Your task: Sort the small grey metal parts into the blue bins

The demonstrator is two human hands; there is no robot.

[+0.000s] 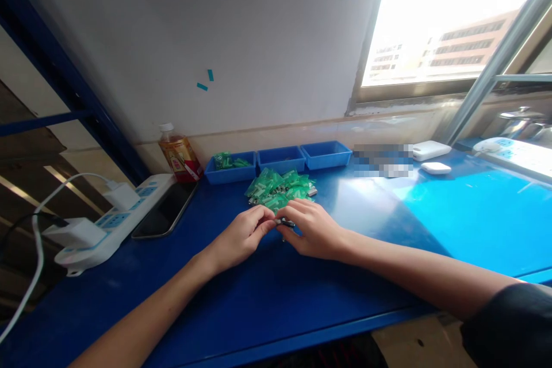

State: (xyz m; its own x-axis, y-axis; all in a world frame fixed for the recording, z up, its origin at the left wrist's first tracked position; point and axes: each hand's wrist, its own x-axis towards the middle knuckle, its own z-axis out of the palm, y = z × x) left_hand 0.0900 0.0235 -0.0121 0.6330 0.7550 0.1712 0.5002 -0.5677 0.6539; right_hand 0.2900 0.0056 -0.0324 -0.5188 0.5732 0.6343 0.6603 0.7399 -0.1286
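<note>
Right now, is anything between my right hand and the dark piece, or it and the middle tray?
Nothing visible separates your right hand from the dark piece it holds. Between that and the middle blue tray lies the green packet pile.

I am pinching a small, slim, dark piece with a pale end [286, 222] between my left hand [242, 234] and my right hand [317, 229]; it is lying roughly crosswise, its pale end facing left, and my fingers are hiding much of it. Just beyond, a loose heap of green plastic packets with silvery parts [269, 183] is resting on the blue tabletop [259, 299].
</note>
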